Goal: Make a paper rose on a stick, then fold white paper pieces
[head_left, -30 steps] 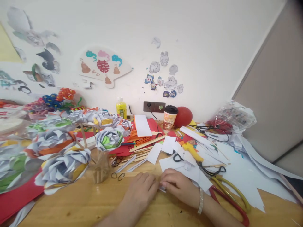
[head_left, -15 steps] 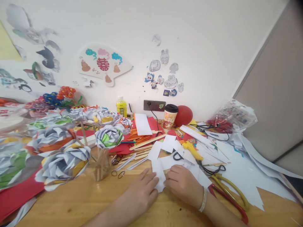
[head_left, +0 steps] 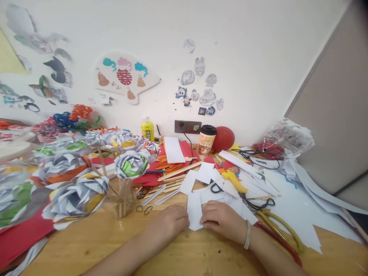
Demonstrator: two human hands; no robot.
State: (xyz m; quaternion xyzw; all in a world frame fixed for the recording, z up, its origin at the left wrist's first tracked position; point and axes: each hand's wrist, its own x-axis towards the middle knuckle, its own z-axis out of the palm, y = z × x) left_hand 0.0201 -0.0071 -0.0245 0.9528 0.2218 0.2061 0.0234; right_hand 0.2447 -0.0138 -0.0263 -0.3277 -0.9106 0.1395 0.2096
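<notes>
The white paper (head_left: 194, 214), on the desk (head_left: 115, 245) in front of the coffee cup (head_left: 207, 140), was folded small a second ago; now it lies opened. The left hand (head_left: 169, 222) and right hand (head_left: 222, 220), fingers curled, hold its sides.

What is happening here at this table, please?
A person works at a cluttered wooden table with two bare hands. The left hand and the right hand hold a small piece of white paper by its two sides, low against the tabletop. Finished paper flowers lie to the left. Behind the hands are wooden sticks, more paper scraps, a yellow glue gun and a coffee cup.
</notes>
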